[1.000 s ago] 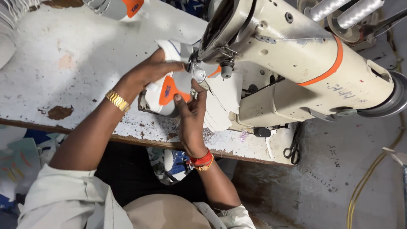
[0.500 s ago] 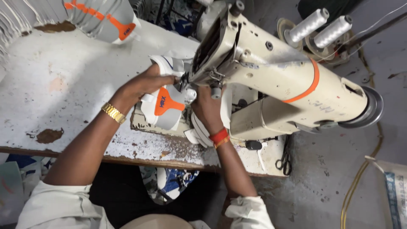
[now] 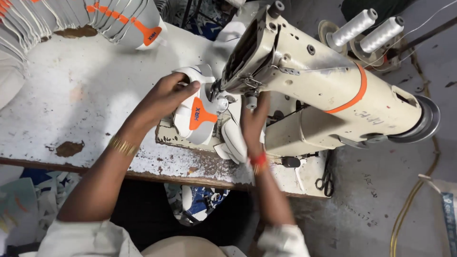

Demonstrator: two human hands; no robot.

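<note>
The left hand (image 3: 164,97) grips the white-and-orange shoe upper (image 3: 196,119) with closed fingers, the right hand (image 3: 252,121) steadies it beside the needle of the sewing machine (image 3: 323,90), and stitching likely needs slow feeding.

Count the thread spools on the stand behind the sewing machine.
2. Both white thread spools stand side by side at the top right, behind the sewing machine: the left spool and the right spool. Others may be hidden outside the frame.
</note>
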